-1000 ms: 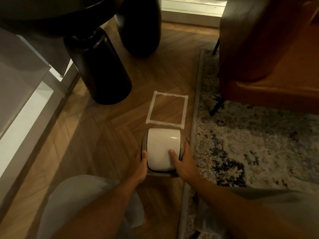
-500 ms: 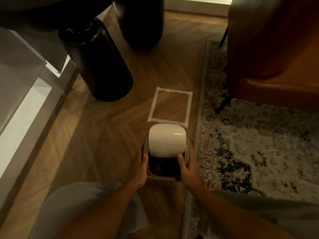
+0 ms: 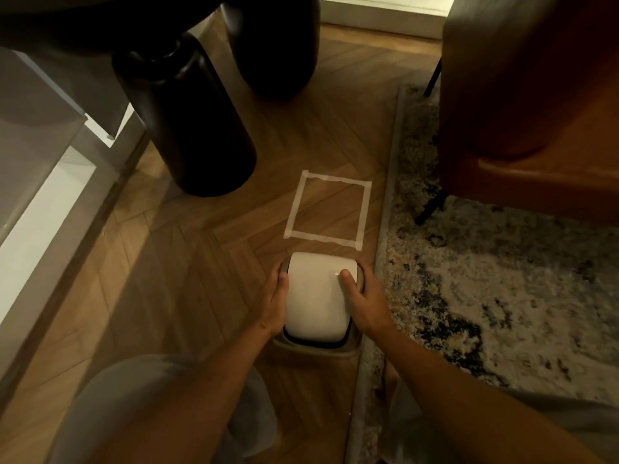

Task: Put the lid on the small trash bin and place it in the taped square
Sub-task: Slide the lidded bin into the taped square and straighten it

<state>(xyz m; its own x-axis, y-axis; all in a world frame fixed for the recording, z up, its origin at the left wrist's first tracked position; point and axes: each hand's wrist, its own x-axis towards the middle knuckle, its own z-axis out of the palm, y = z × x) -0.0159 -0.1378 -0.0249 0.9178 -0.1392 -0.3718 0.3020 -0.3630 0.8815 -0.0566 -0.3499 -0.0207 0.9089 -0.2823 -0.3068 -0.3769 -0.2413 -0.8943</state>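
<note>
A small beige trash bin (image 3: pixel 315 350) stands on the wooden floor, just in front of the taped square (image 3: pixel 328 209) and outside it. Its white swing lid (image 3: pixel 316 296) sits on top and covers the opening. My left hand (image 3: pixel 276 303) clasps the left side of the bin and lid. My right hand (image 3: pixel 363 301) clasps the right side, thumb resting on the lid's top. The bin's far edge nearly touches the near strip of tape.
Two large black vases (image 3: pixel 187 122) (image 3: pixel 278 45) stand beyond the square on the left. A patterned rug (image 3: pixel 485 262) borders the square's right side, with a brown armchair (image 3: pixel 529 95) on it. A white cabinet (image 3: pixel 43 182) runs along the left. My knees are at the bottom.
Half a second ago the white lid was tilted and showed the dark opening; now it lies flat over the bin. Both hands slid forward along the bin's sides.
</note>
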